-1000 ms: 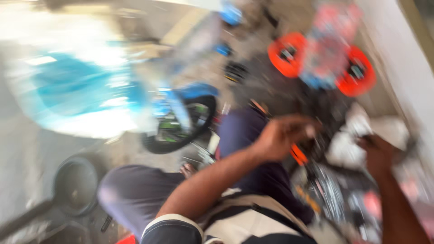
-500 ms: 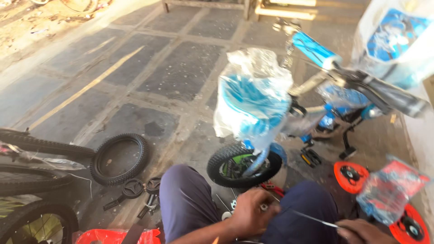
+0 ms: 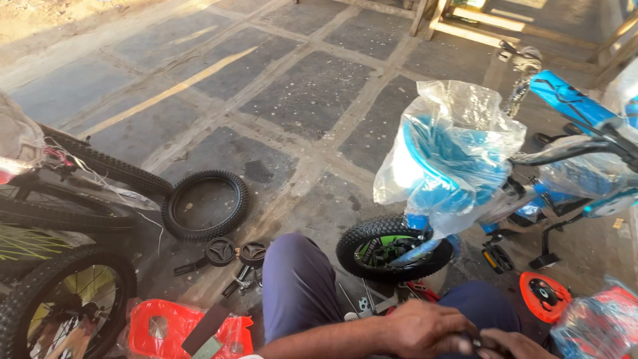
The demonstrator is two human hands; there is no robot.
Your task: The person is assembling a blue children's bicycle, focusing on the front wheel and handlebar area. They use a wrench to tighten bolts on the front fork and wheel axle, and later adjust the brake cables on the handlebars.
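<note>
My left hand (image 3: 425, 329) and my right hand (image 3: 512, 344) meet at the bottom edge, between my knees, fingers closed together on a small dark part (image 3: 473, 343) that is mostly hidden. Just beyond them stands a small blue bicycle (image 3: 531, 173), its seat end wrapped in clear plastic (image 3: 452, 153). Its black tyre with a green rim (image 3: 392, 249) rests on the floor near my left knee (image 3: 299, 286).
A loose black tyre (image 3: 205, 203) lies on the stone floor at left. Small black wheels and metal parts (image 3: 232, 256) sit beside it. Other bicycle wheels (image 3: 60, 299) stand at far left, red plastic pieces (image 3: 179, 329) below. An orange training wheel (image 3: 545, 296) lies at right.
The view has tilted up and steadied, from a blur over my lap to the floor and bicycle. My hands have come together at the bottom edge.
</note>
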